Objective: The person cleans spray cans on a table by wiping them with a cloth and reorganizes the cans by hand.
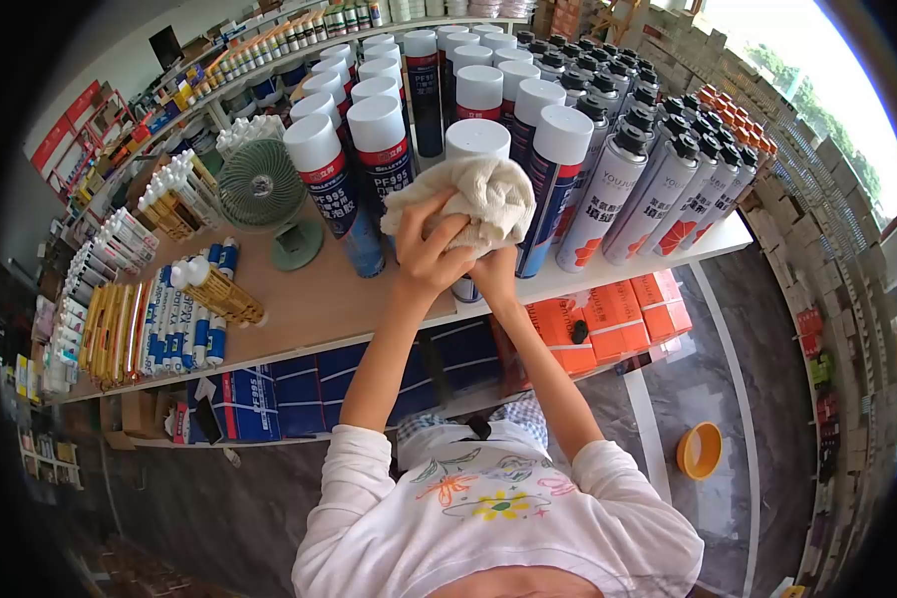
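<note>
A crumpled cream cloth (488, 194) is bunched in front of a white-capped spray can (476, 140), covering most of the can's body. My left hand (431, 244) presses its fingers into the cloth from the left. Just below the cloth, my right hand (495, 274) is closed around the lower part of the can, its fingers mostly hidden. Blue PF995 foam cans (331, 194) with white caps stand close on the left, and another blue can (548, 189) is directly to the right.
Silver cans with black tops (608, 199) fill the shelf's right side. A green fan (269, 199) stands left, near bundled white-and-blue tubes (174, 319). Orange boxes (608, 319) and blue boxes (309, 394) sit below. A yellow basin (701, 450) rests on the floor.
</note>
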`<act>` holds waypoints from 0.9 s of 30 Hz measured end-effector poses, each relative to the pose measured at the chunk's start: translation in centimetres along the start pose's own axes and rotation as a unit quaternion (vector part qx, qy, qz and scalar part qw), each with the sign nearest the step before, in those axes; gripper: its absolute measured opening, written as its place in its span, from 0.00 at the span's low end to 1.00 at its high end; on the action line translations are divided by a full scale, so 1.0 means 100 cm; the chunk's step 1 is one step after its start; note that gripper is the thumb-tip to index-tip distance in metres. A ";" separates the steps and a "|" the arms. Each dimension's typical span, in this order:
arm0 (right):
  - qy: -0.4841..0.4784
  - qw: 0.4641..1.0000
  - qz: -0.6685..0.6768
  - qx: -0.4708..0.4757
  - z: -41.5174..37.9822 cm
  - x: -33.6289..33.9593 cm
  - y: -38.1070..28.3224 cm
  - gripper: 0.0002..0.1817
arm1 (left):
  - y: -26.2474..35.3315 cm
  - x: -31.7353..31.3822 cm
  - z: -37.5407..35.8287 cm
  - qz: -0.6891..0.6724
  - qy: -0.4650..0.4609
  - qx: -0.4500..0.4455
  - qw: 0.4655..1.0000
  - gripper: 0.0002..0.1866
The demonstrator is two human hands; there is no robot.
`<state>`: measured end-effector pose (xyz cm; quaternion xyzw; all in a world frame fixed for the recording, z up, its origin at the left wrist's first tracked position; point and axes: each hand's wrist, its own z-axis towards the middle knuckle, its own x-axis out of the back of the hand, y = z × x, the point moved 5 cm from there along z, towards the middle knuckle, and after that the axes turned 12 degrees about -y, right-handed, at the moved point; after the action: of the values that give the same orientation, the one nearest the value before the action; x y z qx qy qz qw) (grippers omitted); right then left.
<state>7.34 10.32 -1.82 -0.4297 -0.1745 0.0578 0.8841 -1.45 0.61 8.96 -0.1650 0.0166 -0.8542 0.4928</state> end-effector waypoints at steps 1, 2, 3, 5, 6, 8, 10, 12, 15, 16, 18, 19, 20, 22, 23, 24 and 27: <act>0.008 1.000 -0.008 0.029 0.000 -0.001 0.000 0.35 | 0.001 -0.004 -0.012 -0.004 -0.024 -0.001 1.000 0.11; 0.032 0.998 -0.035 0.051 -0.001 -0.001 0.000 0.33 | 0.001 -0.008 -0.023 -0.006 -0.048 -0.001 0.999 0.11; 0.030 0.998 -0.034 0.054 0.001 0.000 -0.008 0.33 | 0.001 -0.012 -0.037 -0.003 -0.047 -0.002 0.999 0.11; 0.044 0.990 0.120 -0.054 0.005 0.003 -0.017 0.33 | -0.006 -0.016 -0.059 -0.016 -0.079 0.058 0.995 0.12; 0.032 0.993 0.098 -0.053 0.004 0.001 -0.016 0.36 | -0.006 -0.010 -0.061 -0.007 -0.078 0.062 0.995 0.13; 0.036 0.997 0.062 -0.034 0.002 -0.006 -0.016 0.36 | -0.005 -0.001 -0.067 0.000 -0.065 0.073 0.995 0.15; 0.043 0.999 0.015 -0.015 0.001 -0.009 -0.022 0.39 | -0.004 0.012 -0.068 -0.005 -0.062 0.086 0.994 0.18; 0.039 0.998 0.025 -0.045 0.001 -0.008 -0.020 0.42 | -0.002 0.024 -0.065 -0.013 -0.069 0.107 0.992 0.18; 0.039 0.998 -0.009 -0.048 0.002 -0.003 -0.025 0.53 | 0.002 0.039 -0.065 -0.025 -0.053 0.126 0.990 0.16; 0.048 0.999 -0.012 -0.021 0.002 0.001 -0.030 0.54 | 0.002 0.045 -0.069 -0.027 -0.027 0.149 0.988 0.18; 0.059 0.998 -0.017 0.027 0.006 0.011 -0.041 0.57 | 0.003 0.054 -0.072 -0.018 0.019 0.177 0.984 0.19; 0.061 0.997 -0.002 0.051 0.008 0.016 -0.047 0.57 | 0.005 0.057 -0.072 -0.018 0.018 0.178 0.984 0.19; 0.058 0.996 0.023 0.062 0.011 0.021 -0.051 0.56 | 0.006 0.062 -0.071 -0.014 0.023 0.190 0.981 0.18; 0.037 0.993 0.072 0.080 0.021 0.029 -0.069 0.54 | 0.008 0.068 -0.069 -0.007 0.035 0.211 0.977 0.18; 0.025 0.992 0.086 0.093 0.024 0.031 -0.081 0.52 | 0.010 0.069 -0.069 -0.008 0.034 0.212 0.977 0.18; 0.019 0.992 0.079 0.094 0.026 0.032 -0.088 0.50 | 0.010 0.070 -0.069 -0.014 0.036 0.217 0.975 0.18; 0.017 0.992 0.087 0.091 0.025 0.033 -0.098 0.47 | 0.013 0.071 -0.070 -0.023 0.036 0.230 0.972 0.17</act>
<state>9.06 6.93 8.09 -0.3618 -0.1156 0.1429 0.9139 -5.71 -7.02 4.00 -0.0165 -0.1663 -0.8517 0.4966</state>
